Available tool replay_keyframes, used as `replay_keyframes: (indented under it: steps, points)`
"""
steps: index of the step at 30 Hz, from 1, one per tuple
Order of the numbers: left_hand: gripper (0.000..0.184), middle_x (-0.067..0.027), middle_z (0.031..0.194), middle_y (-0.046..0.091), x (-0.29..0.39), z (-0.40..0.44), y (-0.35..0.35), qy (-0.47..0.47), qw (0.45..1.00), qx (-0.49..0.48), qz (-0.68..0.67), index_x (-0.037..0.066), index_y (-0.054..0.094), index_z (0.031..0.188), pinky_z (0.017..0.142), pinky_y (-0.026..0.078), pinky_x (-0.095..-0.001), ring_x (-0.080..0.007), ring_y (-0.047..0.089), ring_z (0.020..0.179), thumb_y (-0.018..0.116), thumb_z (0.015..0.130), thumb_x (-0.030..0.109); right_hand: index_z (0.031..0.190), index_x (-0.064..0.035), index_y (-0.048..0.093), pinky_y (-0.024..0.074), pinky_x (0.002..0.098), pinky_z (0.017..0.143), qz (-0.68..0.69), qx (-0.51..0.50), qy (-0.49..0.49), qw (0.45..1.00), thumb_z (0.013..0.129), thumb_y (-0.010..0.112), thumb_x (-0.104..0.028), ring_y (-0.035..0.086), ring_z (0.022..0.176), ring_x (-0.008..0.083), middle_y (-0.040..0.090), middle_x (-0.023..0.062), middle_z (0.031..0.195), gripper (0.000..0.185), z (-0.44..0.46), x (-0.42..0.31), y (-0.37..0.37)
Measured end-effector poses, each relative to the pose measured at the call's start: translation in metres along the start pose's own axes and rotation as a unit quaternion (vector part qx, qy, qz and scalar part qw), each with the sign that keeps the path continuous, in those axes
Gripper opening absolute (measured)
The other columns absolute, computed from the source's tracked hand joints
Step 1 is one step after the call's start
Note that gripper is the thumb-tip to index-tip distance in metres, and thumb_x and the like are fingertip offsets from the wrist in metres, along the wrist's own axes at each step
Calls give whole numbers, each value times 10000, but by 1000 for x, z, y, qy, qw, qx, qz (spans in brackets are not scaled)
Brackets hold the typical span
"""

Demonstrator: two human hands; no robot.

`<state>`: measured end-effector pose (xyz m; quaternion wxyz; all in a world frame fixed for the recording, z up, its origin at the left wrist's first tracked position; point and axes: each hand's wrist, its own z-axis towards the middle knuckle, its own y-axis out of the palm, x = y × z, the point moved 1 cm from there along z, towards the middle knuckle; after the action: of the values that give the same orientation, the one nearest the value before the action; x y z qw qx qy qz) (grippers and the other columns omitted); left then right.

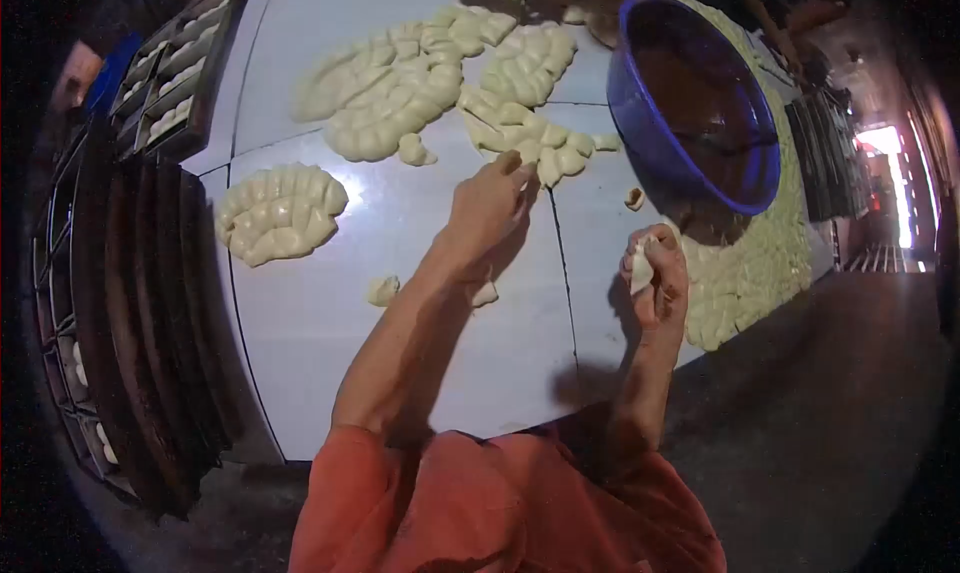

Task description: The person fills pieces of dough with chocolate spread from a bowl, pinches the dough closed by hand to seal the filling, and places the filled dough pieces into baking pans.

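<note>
My left hand point(492, 201) reaches to the near edge of a cluster of pale dough pieces point(540, 138) on the white tiled table point(480, 358). Its fingers are bent at the dough, and what lies between them is hidden. Further right, my right hand point(657, 273) is closed around a piece of dough point(641, 265), part of which shows between the fingers. Beyond it stands a purple basin point(640, 123) with brown filling point(700, 93) inside. A small brown lump point(634, 200) lies between the basin and my hands. Two small dough pieces are near my left forearm.
More dough clusters point(390, 93) lie at the back, and one point(282, 213) at the left. A sheet of dough point(745, 283) covers the right edge. Wooden trays with dough balls point(175, 83) stand at the back left, stacked dark trays point(150, 303) at the left.
</note>
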<state>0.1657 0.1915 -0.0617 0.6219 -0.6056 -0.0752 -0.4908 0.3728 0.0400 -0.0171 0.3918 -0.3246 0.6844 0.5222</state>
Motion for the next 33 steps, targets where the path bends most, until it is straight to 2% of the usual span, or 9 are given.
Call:
replay_keyframes:
  steps: [2,3,5,9,14,16,21,26,33]
  points:
    - [344,-184,1252,629,6,-12,3,46,998,34,-17,53,668,1167,865,544,-436,-353,642,1096,665,917,290,1109,25,624,523,348,812,-272,175,-124,938,937,634,-245,607,952,209,618,117,1055,321,-17,-4,25]
    - [452,-184,1267,627,24,-20,-9,58,993,11,-106,46,659,1204,882,540,-420,-337,645,1101,712,876,352,1258,44,559,499,388,916,16,105,-6,994,1027,537,-314,564,1117,208,595,132,1170,427,-14,3,9]
    - [735,-181,1278,627,46,-37,-20,37,952,-81,-292,34,627,1291,898,527,-382,-291,652,1082,820,745,487,1286,56,524,532,329,897,38,69,-32,996,1012,586,-168,619,1066,186,626,123,1172,359,-25,12,31]
    - [417,-122,944,749,70,-57,-32,-54,927,-183,-323,-2,724,1129,702,542,-295,-159,696,820,792,818,269,1232,55,556,589,284,858,11,98,-4,995,947,650,-36,694,965,196,665,156,1111,314,-39,34,58]
    - [305,-118,957,752,65,-77,-22,-106,926,-197,-305,-9,719,1126,699,546,-293,-141,707,789,712,884,177,1134,60,601,597,294,853,-166,156,11,974,926,691,-51,682,974,173,669,141,1079,252,-58,43,54]
    - [342,-114,953,755,68,-81,-17,-112,903,-160,-382,-7,678,1207,734,556,-305,-140,705,816,685,905,154,1121,30,614,582,281,828,-330,168,-157,915,917,695,-36,662,954,143,667,88,1030,228,-53,47,49]
    - [704,-240,1388,565,101,-67,14,-70,894,81,-434,30,302,1549,1002,477,-361,-301,630,1190,641,978,263,1048,-8,613,524,221,806,-165,110,-91,976,901,714,-15,606,925,86,631,18,967,178,-39,24,44]
    - [832,-224,1237,675,145,-33,99,120,840,211,-484,14,306,1548,922,531,-343,-294,673,1134,728,924,367,1125,-35,602,528,237,767,84,39,-40,995,920,717,-109,643,880,113,646,40,1006,247,-24,-24,27]
    - [660,-185,1245,647,175,-16,131,-140,783,49,-605,41,335,1544,829,584,-340,-204,679,1000,656,973,121,1119,-44,577,519,234,706,-118,33,-110,986,969,649,-170,642,813,96,645,29,920,209,65,-123,-42]
